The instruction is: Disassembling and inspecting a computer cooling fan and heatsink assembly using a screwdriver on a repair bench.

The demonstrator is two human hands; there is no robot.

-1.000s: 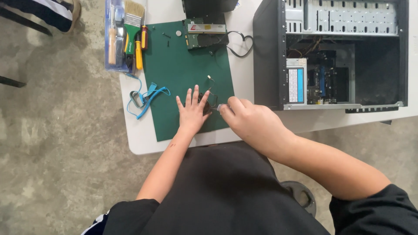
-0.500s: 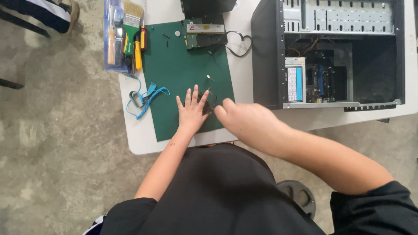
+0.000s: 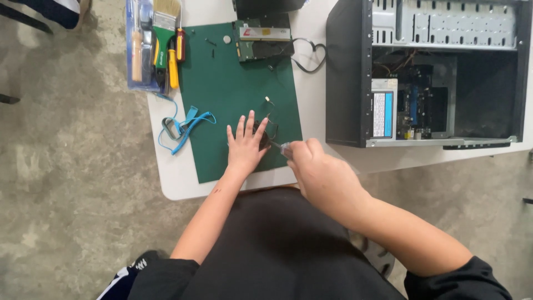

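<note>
Head cam, big to small: one open black computer case on the white table, one green mat, one circuit board at its top edge, one blue wrist strap, a few loose screws. Left hand lies flat, fingers spread, pinning a small dark part near the mat's bottom edge. Right hand is wrapped around a clear-handled tool. I'd press the part flat and keep the tip square so it won't slip.

Probably repair workshop: opened computer case, tools
</note>
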